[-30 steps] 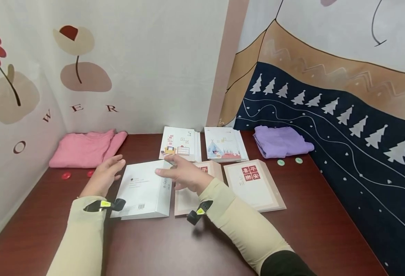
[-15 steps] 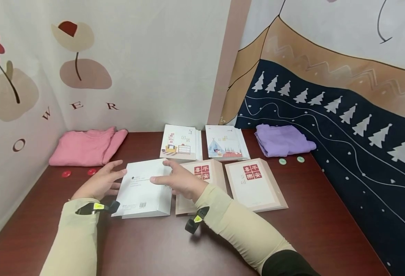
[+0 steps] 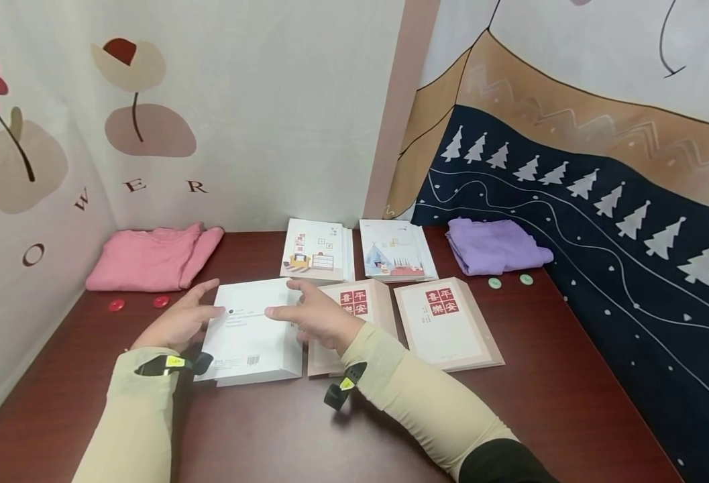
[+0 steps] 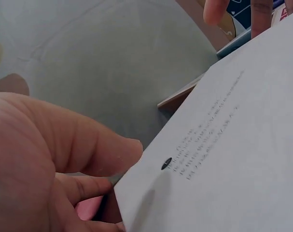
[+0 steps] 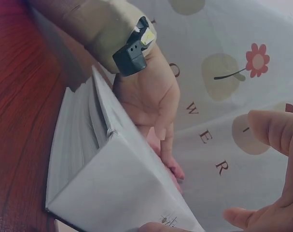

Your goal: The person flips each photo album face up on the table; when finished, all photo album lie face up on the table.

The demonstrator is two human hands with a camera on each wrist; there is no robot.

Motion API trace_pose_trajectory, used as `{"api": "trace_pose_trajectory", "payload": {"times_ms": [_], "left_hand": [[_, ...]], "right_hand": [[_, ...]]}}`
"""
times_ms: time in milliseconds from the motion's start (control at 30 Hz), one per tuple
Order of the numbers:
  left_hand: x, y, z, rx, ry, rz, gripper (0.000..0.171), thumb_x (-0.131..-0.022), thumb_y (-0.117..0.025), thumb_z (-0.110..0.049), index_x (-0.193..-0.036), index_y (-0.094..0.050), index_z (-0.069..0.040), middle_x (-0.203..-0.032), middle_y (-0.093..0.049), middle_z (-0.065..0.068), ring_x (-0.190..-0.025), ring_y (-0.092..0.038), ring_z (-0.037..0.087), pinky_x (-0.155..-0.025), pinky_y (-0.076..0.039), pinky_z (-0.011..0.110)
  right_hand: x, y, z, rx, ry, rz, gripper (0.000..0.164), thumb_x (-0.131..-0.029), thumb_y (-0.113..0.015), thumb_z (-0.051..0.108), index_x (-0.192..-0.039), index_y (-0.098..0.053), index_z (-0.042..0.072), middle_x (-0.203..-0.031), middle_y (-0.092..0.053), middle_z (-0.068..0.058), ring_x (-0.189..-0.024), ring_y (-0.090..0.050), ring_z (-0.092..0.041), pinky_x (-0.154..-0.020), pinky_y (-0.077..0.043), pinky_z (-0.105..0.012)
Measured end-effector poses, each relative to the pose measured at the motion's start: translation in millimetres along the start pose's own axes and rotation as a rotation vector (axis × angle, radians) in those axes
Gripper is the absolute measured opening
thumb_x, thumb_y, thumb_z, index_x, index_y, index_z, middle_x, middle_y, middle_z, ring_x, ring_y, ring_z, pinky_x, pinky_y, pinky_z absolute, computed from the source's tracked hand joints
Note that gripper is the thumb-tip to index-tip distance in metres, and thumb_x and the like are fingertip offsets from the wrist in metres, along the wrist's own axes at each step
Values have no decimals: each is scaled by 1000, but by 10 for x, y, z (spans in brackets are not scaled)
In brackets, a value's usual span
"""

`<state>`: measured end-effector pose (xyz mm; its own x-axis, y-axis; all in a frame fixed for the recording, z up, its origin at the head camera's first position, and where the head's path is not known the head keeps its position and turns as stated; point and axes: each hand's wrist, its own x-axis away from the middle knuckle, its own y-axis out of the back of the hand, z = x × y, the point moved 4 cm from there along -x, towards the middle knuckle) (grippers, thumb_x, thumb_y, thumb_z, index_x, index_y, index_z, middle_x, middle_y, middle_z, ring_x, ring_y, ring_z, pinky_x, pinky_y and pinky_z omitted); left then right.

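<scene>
Pale cloth (image 3: 269, 134) printed with flowers hangs behind a reddish-brown worktop (image 3: 257, 429), and on the right it meets a dark blue panel (image 3: 547, 208) of white fir trees. On the left half of the worktop lies a white book (image 3: 251, 339), spine to the right, with a hand at either side. The right hand (image 3: 325, 315) has its grip wide apart, clamped on nothing: thumb and forefinger stand over the cover while a lower fingertip touches the spine. The left hand (image 3: 174, 323) also has thumb and forefinger apart, its lower fingertips meeting the book's left edge; whether that thumb presses down I cannot tell. One second ago the left hand was raised clear of that edge; now it is against it. Behind it sit two red buttons, one of them nearest (image 3: 161, 302), and a folded pink cloth (image 3: 151, 258). Two white illustrated books, the left one (image 3: 312, 249) included, stand at the back near a folded purple cloth (image 3: 496, 247). The right hand and sleeve (image 3: 426, 382) partly cover the nearer tan-bordered book (image 3: 379, 312).
</scene>
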<state>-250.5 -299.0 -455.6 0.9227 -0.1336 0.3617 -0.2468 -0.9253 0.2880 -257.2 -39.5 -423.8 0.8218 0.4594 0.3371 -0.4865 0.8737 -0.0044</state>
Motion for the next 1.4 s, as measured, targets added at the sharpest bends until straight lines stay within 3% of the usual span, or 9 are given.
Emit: {"api": "trace_pose_trajectory", "payload": {"times_ms": [167, 367, 467, 567, 733, 867, 967, 1267, 1400], "left_hand": [[20, 16, -27, -50, -11, -12, 86, -108, -51, -13, -169, 10, -10, -164, -20, 37, -141, -42, 53, -113, -42, 69], [24, 23, -53, -70, -28, -27, 87, -107, -51, -8, -169, 10, -10, -163, -18, 42, -149, -27, 55, -117, -29, 76], [23, 8, -29, 3, -29, -10, 88, -106, -49, -5, -169, 11, -13, -160, -23, 38, -143, -36, 49, -116, -36, 70], [21, 5, -16, 60, -53, 11, 88, -105, -48, -2, -169, 11, -13, -154, -34, 32, -131, -49, 34, -110, -48, 49], [49, 37, -73, 186, -159, 51, 91, -100, -50, 6, -169, 7, -10, -118, -64, 9, -97, -63, 12, -83, -55, 25], [114, 52, -175, 377, -276, 134, 86, -101, -46, 11, -168, 1, -16, -102, -73, -2, -90, -69, 10, -80, -58, 27], [175, 43, -269, 441, -354, 195, 74, -106, -43, 8, -164, -8, -22, -112, -76, 2, -98, -75, 15, -83, -61, 31], [276, -5, -476, 399, -428, 216, 62, -108, -42, 2, -159, -21, -26, -122, -73, 2, -104, -76, 18, -86, -61, 32], [318, -47, -545, 451, -501, 283, 62, -108, -38, 5, -158, -27, -28, -131, -68, 3, -109, -76, 22, -92, -61, 32]], "right_hand": [[3, 1, -6, -15, 0, 3, 84, -92, -83, 28, -162, -38, 16, -169, -24, -30, -150, -40, -46, -109, -50, -63], [-11, -21, -17, -22, 6, 3, 84, -91, -83, 26, -162, -39, 17, -169, -23, -30, -150, -40, -45, -109, -50, -64], [-10, -23, -19, -22, 4, -2, 84, -91, -84, 26, -162, -39, 18, -169, -24, -30, -151, -38, -45, -110, -48, -65], [-8, -13, -14, -18, 7, -10, 85, -91, -84, 26, -162, -39, 17, -170, -24, -28, -152, -37, -45, -110, -48, -66], [-2, 1, -5, -21, 5, -16, 86, -91, -84, 27, -163, -38, 17, -170, -26, -26, -151, -38, -46, -110, -48, -64], [1, 5, 17, -29, 38, -42, 85, -91, -83, 25, -162, -38, 15, -171, -28, -23, -152, -38, -44, -110, -47, -66], [0, 7, 45, -18, 91, -71, 85, -90, -83, 22, -162, -38, 15, -172, -26, -21, -156, -31, -42, -114, -44, -65], [31, 3, 75, 35, 129, -108, 82, -89, -84, 22, -160, -42, 16, -169, -33, -20, -154, -34, -40, -121, -40, -56], [26, 4, 66, 10, 117, -67, 82, -90, -83, 23, -160, -41, 18, -168, -34, -20, -148, -42, -40, -115, -45, -59]]}}
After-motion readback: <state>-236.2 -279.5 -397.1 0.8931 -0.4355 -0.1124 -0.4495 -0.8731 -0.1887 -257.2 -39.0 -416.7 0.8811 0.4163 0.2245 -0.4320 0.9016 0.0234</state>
